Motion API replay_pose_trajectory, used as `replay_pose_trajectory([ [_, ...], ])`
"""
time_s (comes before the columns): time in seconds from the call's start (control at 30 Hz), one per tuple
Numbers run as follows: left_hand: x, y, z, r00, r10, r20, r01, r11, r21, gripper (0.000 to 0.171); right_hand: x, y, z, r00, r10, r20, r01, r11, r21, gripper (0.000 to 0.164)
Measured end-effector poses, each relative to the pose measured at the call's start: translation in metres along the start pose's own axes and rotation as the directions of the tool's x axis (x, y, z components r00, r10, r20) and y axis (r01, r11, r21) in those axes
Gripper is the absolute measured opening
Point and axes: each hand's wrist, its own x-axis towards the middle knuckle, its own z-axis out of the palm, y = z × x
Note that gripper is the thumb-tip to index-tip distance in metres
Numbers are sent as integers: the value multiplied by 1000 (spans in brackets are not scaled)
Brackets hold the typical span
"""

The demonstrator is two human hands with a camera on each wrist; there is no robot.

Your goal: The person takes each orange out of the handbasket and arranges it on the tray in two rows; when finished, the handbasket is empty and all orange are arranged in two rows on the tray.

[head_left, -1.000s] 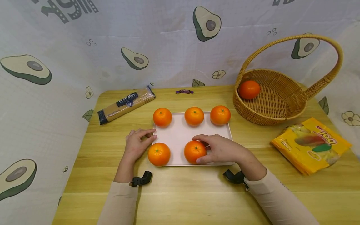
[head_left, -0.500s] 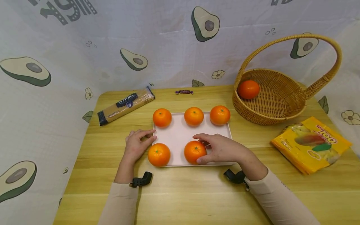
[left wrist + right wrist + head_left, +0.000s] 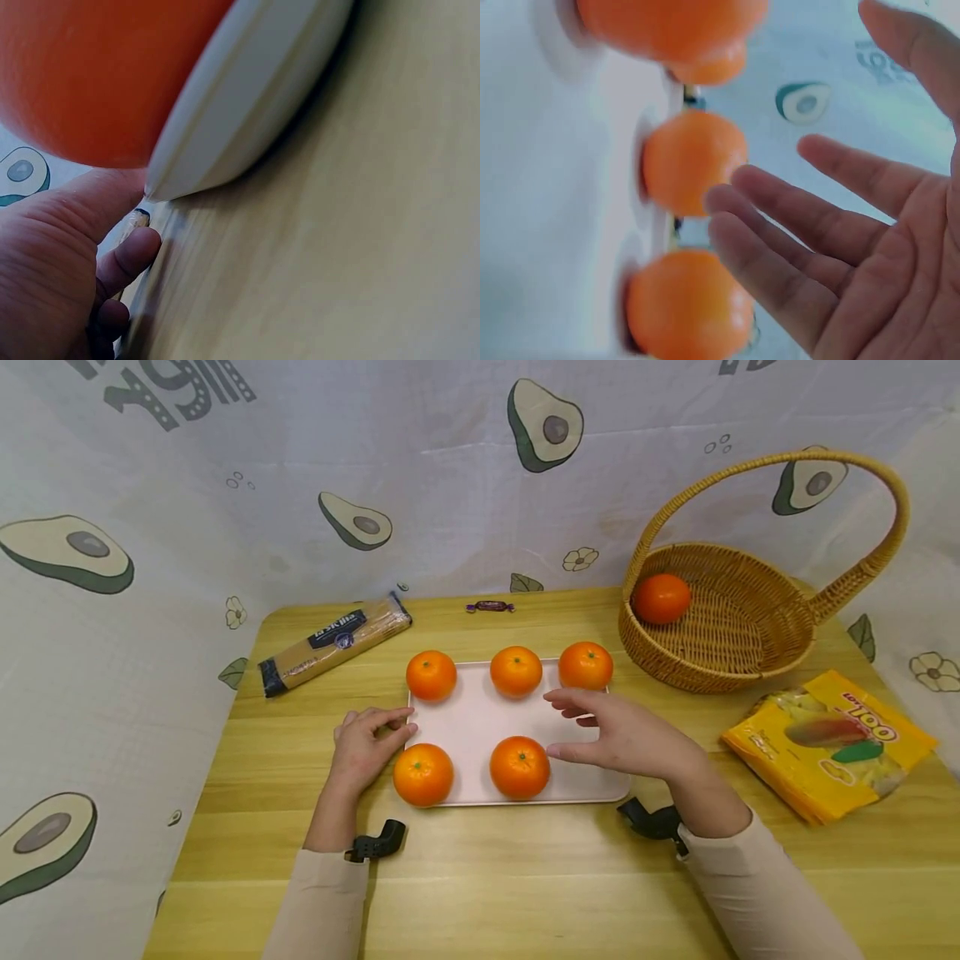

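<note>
A shallow white tray (image 3: 476,720) bears several oranges: three along its far side and two along its near side. My left hand (image 3: 363,747) is at the tray's left edge, thumb and index fingertips touching the rim. In the left wrist view, the thumb (image 3: 112,199) lies against the tray's corner under an orange (image 3: 105,75). My right hand (image 3: 622,735) hovers over the tray's right part, fingers spread and holding nothing. Just left of its thumb sits the near middle orange (image 3: 520,767). The right wrist view shows the empty palm (image 3: 900,270) facing the oranges.
A wicker basket (image 3: 720,643) with a tall handle stands back right, a red-orange round fruit (image 3: 663,599) inside. Before it lies a yellow mango-print bag (image 3: 828,747). A spaghetti pack (image 3: 337,643) lies back left, and a small wrapped candy (image 3: 491,607) at the far edge.
My right hand has let go of the near middle orange and moved up and to the right, its fingers opening. The orange stays on the tray. My left hand keeps its place.
</note>
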Motion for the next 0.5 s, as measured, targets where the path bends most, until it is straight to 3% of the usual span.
replay_pose_trajectory([
  [0.1, 0, 1, 0, 1000, -5, 1, 5, 1000, -5, 33, -5, 3, -12, 997, 6, -82, -7, 1000, -16, 66],
  [0.23, 0, 2, -1, 1000, -4, -3, 4, 1000, -6, 32, -12, 8, -29, 984, 33, -173, -57, 989, -137, 61],
  [0.5, -1, 2, -1, 1000, -3, -3, 3, 1000, -1, 33, -18, 22, -70, 966, 104, -235, -184, 919, -349, 59],
])
